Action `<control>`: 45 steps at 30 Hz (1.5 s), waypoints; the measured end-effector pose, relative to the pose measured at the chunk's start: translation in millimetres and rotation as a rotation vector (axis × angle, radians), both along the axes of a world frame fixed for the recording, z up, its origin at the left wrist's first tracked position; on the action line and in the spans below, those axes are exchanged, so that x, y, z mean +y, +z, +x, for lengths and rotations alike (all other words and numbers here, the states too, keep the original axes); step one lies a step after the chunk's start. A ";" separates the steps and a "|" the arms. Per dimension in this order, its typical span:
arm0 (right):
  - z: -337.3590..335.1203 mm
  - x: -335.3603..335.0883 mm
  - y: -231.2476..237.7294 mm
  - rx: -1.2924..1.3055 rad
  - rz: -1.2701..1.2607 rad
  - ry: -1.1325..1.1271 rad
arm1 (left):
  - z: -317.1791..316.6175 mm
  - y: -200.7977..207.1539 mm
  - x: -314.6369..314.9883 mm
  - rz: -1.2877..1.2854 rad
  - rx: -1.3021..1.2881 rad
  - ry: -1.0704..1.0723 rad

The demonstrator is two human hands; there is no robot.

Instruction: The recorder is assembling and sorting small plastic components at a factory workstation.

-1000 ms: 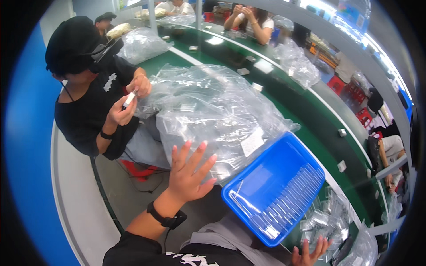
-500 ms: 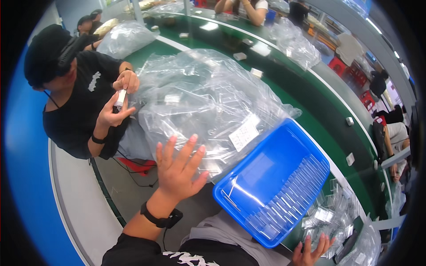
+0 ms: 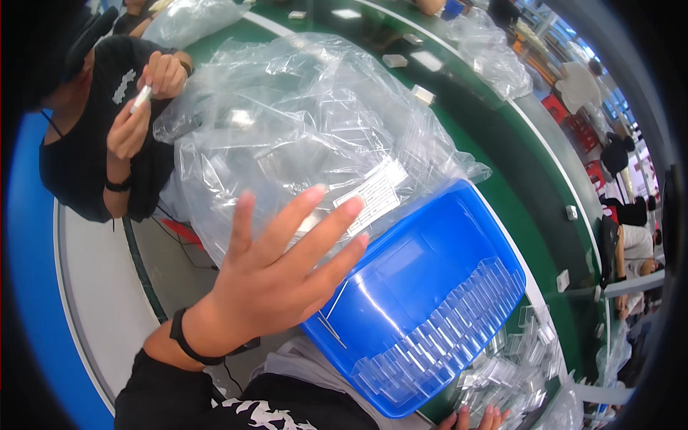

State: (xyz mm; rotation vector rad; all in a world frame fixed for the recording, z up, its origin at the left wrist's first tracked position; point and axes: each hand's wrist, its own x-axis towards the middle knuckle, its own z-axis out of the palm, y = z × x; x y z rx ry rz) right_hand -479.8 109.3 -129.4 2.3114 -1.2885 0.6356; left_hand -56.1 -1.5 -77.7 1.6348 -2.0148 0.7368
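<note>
My left hand (image 3: 283,276) is held up with its fingers spread, nothing in it, between a large clear plastic bag (image 3: 287,136) and a blue tray (image 3: 408,269). The bag bulges with clear plastic pieces and carries a white printed label (image 3: 376,195). Clear plastic cases (image 3: 437,340) stand in a slanting row along the tray's near right side. Thin clear strips (image 3: 331,315) lie at its left end. At the lower edge, the fingertips of my right hand (image 3: 473,418) show, stretched out by a loose pile of clear cases (image 3: 509,376); its palm is out of view.
On the left a co-worker (image 3: 100,129) in black holds a small white item (image 3: 141,99) in both hands. A green conveyor belt (image 3: 494,150) curves behind the bag, with small white boxes (image 3: 423,94) scattered on it. More plastic bags (image 3: 491,57) sit beyond.
My left hand has risen toward the camera, fingers still spread. The right hand shows lower and farther left, mostly out of view. The view has shifted; bag and co-worker appear farther up and left.
</note>
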 end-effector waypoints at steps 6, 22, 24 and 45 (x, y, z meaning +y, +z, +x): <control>-2.2 -3.1 1.7 -0.027 -0.005 0.033 | 3.9 6.3 -23.4 0.239 -0.024 -0.040; -3.2 -3.1 18.1 -0.010 0.026 -0.092 | 1.5 10.6 -27.3 0.234 -0.056 -0.053; -13.5 0.1 19.3 -0.028 0.069 -0.004 | 1.9 9.6 -24.9 0.239 -0.062 -0.044; -69.6 49.9 5.6 -0.059 0.158 0.021 | 5.3 16.3 -15.7 0.225 -0.116 -0.130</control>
